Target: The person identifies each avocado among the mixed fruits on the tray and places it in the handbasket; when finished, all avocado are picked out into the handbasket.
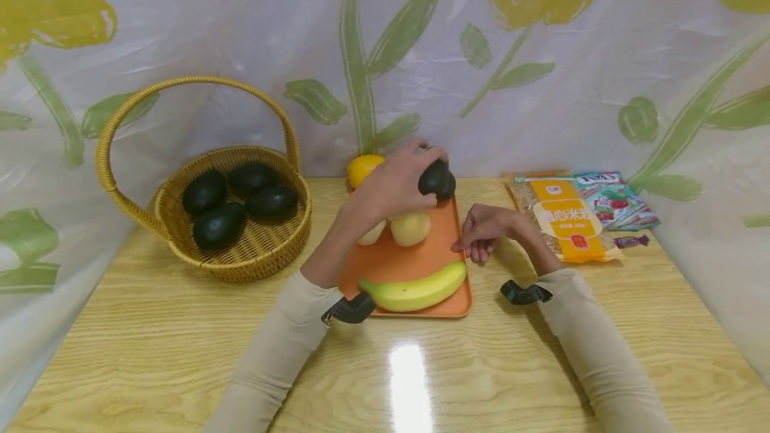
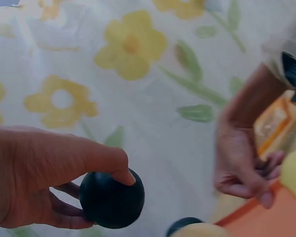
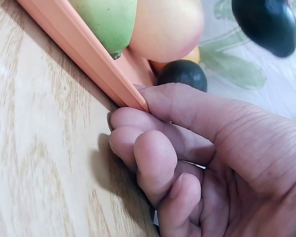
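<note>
Gripping avocado (image 2: 112,202), left fingers (image 2: 66,221), with basket (image 1: 259,264) in head view only.

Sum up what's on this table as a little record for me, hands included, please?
Left hand: holds an avocado in the air
Right hand: pinches the tray by its right rim
In the tray: banana, two pale round fruits, yellow fruit, second avocado
Basket: left of the tray, handle up, four dark avocados inside
Right side: snack packets, small purple sweet
Backdrop: flowered sheet
</note>
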Tool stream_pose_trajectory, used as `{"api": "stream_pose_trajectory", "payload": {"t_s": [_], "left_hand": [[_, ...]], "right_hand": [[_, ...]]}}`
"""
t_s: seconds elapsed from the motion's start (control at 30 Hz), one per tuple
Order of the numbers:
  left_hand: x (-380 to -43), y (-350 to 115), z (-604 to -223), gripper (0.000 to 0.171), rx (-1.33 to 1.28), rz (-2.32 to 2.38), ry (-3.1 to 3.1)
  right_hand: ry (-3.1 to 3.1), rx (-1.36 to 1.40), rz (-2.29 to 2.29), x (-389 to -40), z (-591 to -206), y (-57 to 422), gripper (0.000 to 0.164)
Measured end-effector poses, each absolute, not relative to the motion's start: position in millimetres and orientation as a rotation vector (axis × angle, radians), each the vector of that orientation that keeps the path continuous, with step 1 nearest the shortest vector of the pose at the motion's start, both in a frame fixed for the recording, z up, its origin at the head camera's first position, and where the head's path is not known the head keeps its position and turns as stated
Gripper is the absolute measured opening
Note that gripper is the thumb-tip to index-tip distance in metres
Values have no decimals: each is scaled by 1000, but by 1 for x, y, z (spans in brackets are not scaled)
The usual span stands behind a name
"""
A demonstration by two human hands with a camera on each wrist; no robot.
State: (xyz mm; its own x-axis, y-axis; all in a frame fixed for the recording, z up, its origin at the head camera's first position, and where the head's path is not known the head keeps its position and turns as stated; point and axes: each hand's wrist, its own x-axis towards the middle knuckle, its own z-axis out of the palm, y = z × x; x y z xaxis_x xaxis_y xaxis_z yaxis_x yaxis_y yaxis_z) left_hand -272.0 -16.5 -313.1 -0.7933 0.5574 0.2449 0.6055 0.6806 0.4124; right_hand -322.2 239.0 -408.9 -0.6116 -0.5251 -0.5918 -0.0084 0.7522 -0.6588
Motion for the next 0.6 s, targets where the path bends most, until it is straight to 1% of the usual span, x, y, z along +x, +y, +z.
{"api": "stream_pose_trajectory", "payload": {"t_s": [0.13, 0.27, 0.6], "left_hand": [[-269, -35, -300, 54, -934, -727, -2780], [-262, -56, -286, 57, -846, -757, -2830], [-242, -119, -258, 59, -642, -775, -2914]], "right_hand": [[2107, -418, -799, -321, -407, 238, 34], [2105, -410, -803, -321, -408, 237, 33], [2095, -435, -821, -321, -410, 238, 34]]}}
